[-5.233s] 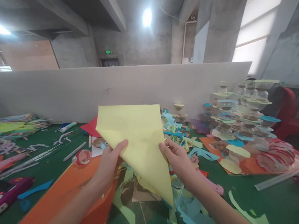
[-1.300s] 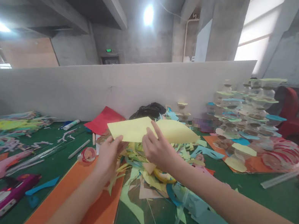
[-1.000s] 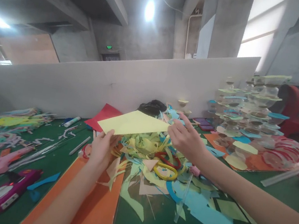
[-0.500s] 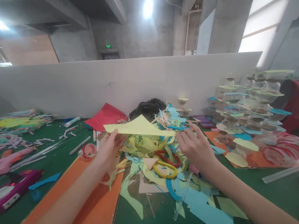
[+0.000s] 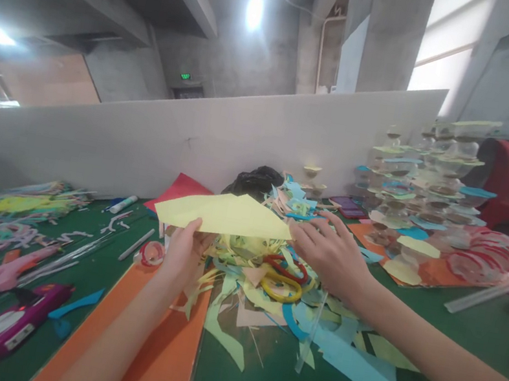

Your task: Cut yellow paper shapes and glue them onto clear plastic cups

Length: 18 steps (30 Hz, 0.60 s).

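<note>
Sheet [image 5: 223, 214] above scrap pile [image 5: 241, 293]; scissors [image 5: 282, 279] in pile; tape roll [image 5: 151, 253] left; cup stacks [image 5: 426, 181] right; partition [image 5: 145, 138] behind.

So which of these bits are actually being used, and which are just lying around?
In hand:
yellow paper, gripped by the left hand; the right hand touches its right tip.

Lying about:
scissors, paper scraps, orange sheet, red sheet, tape roll, glue stick, black bag.
</note>
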Motion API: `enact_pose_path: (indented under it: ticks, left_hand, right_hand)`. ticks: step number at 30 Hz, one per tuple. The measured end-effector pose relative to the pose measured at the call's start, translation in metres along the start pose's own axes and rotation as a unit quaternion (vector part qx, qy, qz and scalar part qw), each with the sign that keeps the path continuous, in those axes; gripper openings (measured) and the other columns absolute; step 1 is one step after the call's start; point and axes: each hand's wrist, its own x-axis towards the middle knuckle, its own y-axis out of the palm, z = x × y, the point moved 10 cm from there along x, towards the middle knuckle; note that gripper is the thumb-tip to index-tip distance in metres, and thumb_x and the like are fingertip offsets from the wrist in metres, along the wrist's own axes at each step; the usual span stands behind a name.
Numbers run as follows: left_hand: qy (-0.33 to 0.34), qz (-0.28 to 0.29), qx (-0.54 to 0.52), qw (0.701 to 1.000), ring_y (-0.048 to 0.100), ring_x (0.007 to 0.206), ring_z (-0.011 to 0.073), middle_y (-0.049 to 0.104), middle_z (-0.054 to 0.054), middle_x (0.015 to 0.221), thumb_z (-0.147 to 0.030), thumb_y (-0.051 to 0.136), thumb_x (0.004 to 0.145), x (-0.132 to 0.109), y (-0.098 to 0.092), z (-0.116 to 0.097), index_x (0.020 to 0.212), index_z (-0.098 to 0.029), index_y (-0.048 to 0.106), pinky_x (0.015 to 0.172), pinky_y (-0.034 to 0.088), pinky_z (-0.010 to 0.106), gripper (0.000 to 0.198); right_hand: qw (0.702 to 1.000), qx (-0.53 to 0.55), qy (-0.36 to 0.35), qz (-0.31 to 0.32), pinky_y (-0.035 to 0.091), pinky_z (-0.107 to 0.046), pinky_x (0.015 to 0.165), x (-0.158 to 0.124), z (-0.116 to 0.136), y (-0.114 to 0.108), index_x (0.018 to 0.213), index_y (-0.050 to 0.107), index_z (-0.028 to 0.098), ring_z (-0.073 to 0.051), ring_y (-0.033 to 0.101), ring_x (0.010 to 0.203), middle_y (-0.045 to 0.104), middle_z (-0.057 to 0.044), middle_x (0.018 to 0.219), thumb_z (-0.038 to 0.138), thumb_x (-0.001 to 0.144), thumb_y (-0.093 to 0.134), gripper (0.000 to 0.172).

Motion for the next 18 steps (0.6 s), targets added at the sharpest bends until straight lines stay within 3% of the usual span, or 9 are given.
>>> enact_pose_path:
  ticks: [1, 3, 5, 7, 11, 15, 18]
  left_hand:
    - [0.002, 0.003, -0.006, 1.0, 0.072, 0.091, 0.0168, 0.077, 0.004, 0.1, -0.007, 0.055, 0.084, 0.001, 0.0, -0.003, 0.107, -0.021, 0.067, 0.087, 0.058, 0.031, 0.03]
    - [0.002, 0.007, -0.017, 1.0, 0.071, 0.093, 0.0172, 0.076, 0.005, 0.102, -0.01, 0.054, 0.086, 0.001, 0.001, -0.008, 0.105, -0.019, 0.068, 0.084, 0.059, 0.03, 0.026]
    - [-0.001, 0.006, -0.028, 1.0, 0.071, 0.094, 0.0172, 0.076, 0.006, 0.103, -0.012, 0.052, 0.087, 0.001, 0.003, -0.012, 0.104, -0.018, 0.068, 0.082, 0.059, 0.03, 0.024]
    - [-0.006, 0.002, -0.036, 0.999, 0.07, 0.095, 0.0172, 0.076, 0.006, 0.103, -0.013, 0.051, 0.088, 0.0, 0.003, -0.014, 0.104, -0.017, 0.068, 0.081, 0.059, 0.029, 0.024]
    - [-0.018, 0.004, -0.031, 0.999, 0.069, 0.1, 0.0192, 0.075, 0.006, 0.109, -0.016, 0.054, 0.087, -0.004, 0.005, -0.014, 0.106, -0.019, 0.068, 0.077, 0.06, 0.029, 0.024]
    - [-0.011, 0.045, -0.014, 0.999, 0.061, 0.119, 0.0231, 0.071, 0.006, 0.121, -0.025, 0.062, 0.087, -0.009, 0.012, -0.011, 0.108, -0.022, 0.069, 0.085, 0.059, 0.031, 0.023]
    - [-0.012, 0.03, -0.038, 0.999, 0.056, 0.126, 0.0224, 0.07, 0.005, 0.123, -0.02, 0.064, 0.086, -0.011, 0.011, -0.006, 0.111, -0.022, 0.068, 0.094, 0.056, 0.03, 0.026]
  right_hand:
    - [0.994, 0.084, 0.064, 0.023, 0.039, -0.054, 0.103, -0.001, -0.013, 0.007, 0.115, 0.066, 0.012, -0.033, 0.062, 0.106, 0.072, -0.017, 0.107, 0.029, 0.097, 0.051, 0.029]
    - [0.954, 0.232, 0.179, 0.065, 0.046, -0.054, 0.094, -0.007, -0.031, 0.027, 0.128, 0.059, 0.012, -0.037, 0.061, 0.109, 0.069, -0.019, 0.116, 0.047, 0.092, 0.058, 0.05]
    - [0.911, 0.324, 0.232, 0.102, 0.055, -0.045, 0.077, -0.01, -0.033, 0.045, 0.133, 0.055, 0.013, -0.034, 0.067, 0.1, 0.069, -0.02, 0.117, 0.056, 0.092, 0.053, 0.059]
    - [0.877, 0.395, 0.239, 0.134, 0.057, -0.036, 0.065, -0.008, -0.025, 0.058, 0.127, 0.059, 0.016, -0.027, 0.072, 0.087, 0.072, -0.016, 0.112, 0.057, 0.095, 0.046, 0.054]
    - [0.822, 0.492, 0.249, 0.141, 0.057, -0.029, 0.062, 0.002, -0.011, 0.066, 0.112, 0.066, 0.019, -0.02, 0.073, 0.076, 0.076, -0.009, 0.096, 0.046, 0.097, 0.046, 0.036]
    - [0.793, 0.526, 0.279, 0.128, 0.056, -0.029, 0.065, 0.001, -0.009, 0.067, 0.092, 0.067, 0.017, -0.018, 0.07, 0.07, 0.075, -0.005, 0.084, 0.039, 0.091, 0.055, 0.025]
    - [0.782, 0.534, 0.295, 0.128, 0.053, -0.028, 0.064, -0.005, -0.008, 0.068, 0.074, 0.064, 0.019, -0.016, 0.066, 0.065, 0.072, -0.003, 0.074, 0.041, 0.087, 0.058, 0.026]
